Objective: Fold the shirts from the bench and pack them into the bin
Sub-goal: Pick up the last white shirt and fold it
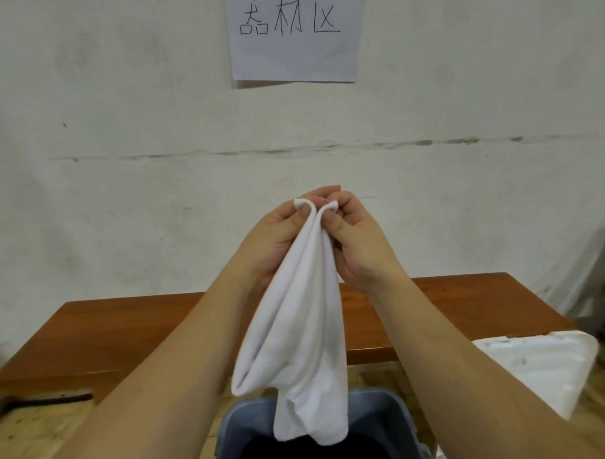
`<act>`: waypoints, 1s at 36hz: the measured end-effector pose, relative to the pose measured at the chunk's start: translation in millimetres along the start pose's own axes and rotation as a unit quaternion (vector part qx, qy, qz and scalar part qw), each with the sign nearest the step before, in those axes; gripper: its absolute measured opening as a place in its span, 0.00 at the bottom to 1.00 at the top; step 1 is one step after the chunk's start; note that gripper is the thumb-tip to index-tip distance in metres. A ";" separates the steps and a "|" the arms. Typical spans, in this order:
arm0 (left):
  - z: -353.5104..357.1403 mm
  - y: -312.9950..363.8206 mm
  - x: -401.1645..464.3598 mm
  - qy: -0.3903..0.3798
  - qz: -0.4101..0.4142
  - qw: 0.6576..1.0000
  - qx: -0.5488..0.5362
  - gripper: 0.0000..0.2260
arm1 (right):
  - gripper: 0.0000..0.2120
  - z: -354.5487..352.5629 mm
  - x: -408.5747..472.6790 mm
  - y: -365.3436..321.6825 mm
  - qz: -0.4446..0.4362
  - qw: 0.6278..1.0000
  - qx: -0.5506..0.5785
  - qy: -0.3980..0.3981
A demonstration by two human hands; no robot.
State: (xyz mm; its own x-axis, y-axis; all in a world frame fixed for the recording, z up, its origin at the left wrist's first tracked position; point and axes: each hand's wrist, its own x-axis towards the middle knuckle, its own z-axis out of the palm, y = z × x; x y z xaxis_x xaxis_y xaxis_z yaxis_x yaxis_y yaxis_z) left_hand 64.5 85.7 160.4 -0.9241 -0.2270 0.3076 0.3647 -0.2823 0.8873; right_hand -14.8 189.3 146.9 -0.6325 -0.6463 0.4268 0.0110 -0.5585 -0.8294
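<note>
Cloth first: a white, soft cotton shirt hangs in mid-air at the centre of the scene, doubled lengthways so that two top edges meet side by side at the top. It falls in long vertical folds, widening toward the bottom, and its lowest end dangles over the open mouth of a grey-blue plastic bin that stands on the floor at the near edge of the view; whether the fabric touches the bin's rim cannot be told. The bin's inside looks dark.

The left hand pinches the left top edge of the shirt between thumb and curled fingers. The right hand pinches the right top edge the same way, its fingers curled round the fabric. Both hands are raised and sit touching or just beside each other, knuckles together, with bare forearms reaching up from the near corners.

Behind and below the hands runs a long reddish-brown wooden worktop, set against the far wall. To the right, near the worktop's right end, lies a white foam-like slab with faint marks. The far wall is whitewashed and scuffed, and a white paper sheet with handwritten black characters hangs on it above the hands.
</note>
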 end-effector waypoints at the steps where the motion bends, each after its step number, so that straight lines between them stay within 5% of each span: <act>1: 1.7 0.5 -0.5 0.000 0.003 1.000 0.010 0.17 | 0.05 0.6 -0.5 -0.5 -0.001 1.000 0.003 0.007; 6: -0.2 -2.4 4.8 -0.016 -0.034 0.999 -0.013 0.21 | 0.06 -5.0 2.2 -1.0 -0.010 0.998 -0.057 0.010; 14: -25.2 3.3 14.8 -0.054 -0.148 0.986 0.057 0.29 | 0.04 -15.8 6.1 -12.2 0.068 0.991 -0.062 -0.102; 18: -27.7 9.4 10.9 -0.034 -0.177 0.976 0.124 0.38 | 0.05 -17.7 10.1 -15.7 0.059 0.986 -0.130 -0.091; 24: -43.8 3.4 4.1 0.020 -0.182 0.941 0.286 0.21 | 0.13 -22.1 16.3 -14.2 0.020 0.981 -0.190 -0.041; 28: -58.2 -2.9 -16.1 0.006 -0.209 0.932 0.296 0.34 | 0.12 -27.5 17.6 -16.6 0.008 0.977 -0.215 -0.001; 31: -69.5 -5.1 -32.9 -0.052 -0.224 0.868 0.439 0.37 | 0.11 -33.3 18.3 -18.8 0.001 0.975 -0.220 0.027; 34: -82.1 -10.6 -37.6 -0.047 -0.209 0.758 0.616 0.15 | 0.10 -39.3 18.6 -18.2 0.002 0.973 -0.224 0.046; 36: -86.0 -9.5 -36.0 0.003 -0.183 0.727 0.662 0.06 | 0.10 -45.7 18.7 -19.3 0.005 0.972 -0.229 0.054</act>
State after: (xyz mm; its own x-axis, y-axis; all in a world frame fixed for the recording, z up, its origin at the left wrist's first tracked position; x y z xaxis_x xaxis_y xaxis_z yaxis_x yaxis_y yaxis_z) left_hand 104.2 16.4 111.4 -0.9295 -0.3676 -0.0313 -0.3395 0.8188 0.4629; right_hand -62.2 211.7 154.4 -0.7123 -0.5777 0.3986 -0.3130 -0.2470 -0.9171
